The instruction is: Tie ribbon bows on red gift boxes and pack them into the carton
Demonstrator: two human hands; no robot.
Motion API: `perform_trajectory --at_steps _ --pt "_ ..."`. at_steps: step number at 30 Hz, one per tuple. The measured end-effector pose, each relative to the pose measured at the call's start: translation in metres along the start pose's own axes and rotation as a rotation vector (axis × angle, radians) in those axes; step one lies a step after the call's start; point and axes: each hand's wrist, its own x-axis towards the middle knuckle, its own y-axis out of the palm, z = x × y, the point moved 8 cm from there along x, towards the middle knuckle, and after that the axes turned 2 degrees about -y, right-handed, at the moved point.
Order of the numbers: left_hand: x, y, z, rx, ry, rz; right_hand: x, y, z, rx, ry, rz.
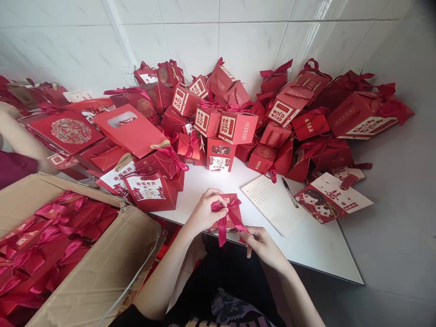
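A small red gift box (235, 210) lies at the front edge of the white table, with a dark pink ribbon (223, 229) looped into a bow on its top. My left hand (210, 210) pinches the bow's left loop close to the knot, thumb and fingers closed. Lower right, my right hand (260, 243) grips a ribbon end between thumb and fingers and holds it out from the box. Part of the box is hidden behind my left hand and the ribbon.
Many red gift boxes (238, 126) are heaped along the tiled wall. A cardboard carton (102, 245) full of ribboned red boxes stands at left. On the white table (323, 243) lie a written notepad (269, 200), a pen (289, 192) and a printed bag (332, 200). Another person's arm (25, 136) shows at far left.
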Motion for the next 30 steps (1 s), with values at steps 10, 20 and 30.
perform_trajectory --at_steps 10,20,30 --pt "0.000 0.001 -0.001 0.003 -0.022 0.008 0.002 -0.008 -0.004 0.075 -0.053 -0.066" --pt "0.002 0.001 0.002 -0.026 -0.027 0.021 -0.019 0.042 -0.007 -0.113 -0.031 0.328" --pt "0.004 0.001 0.003 -0.022 -0.001 -0.005 0.010 0.067 -0.005 0.222 -0.072 -0.178"
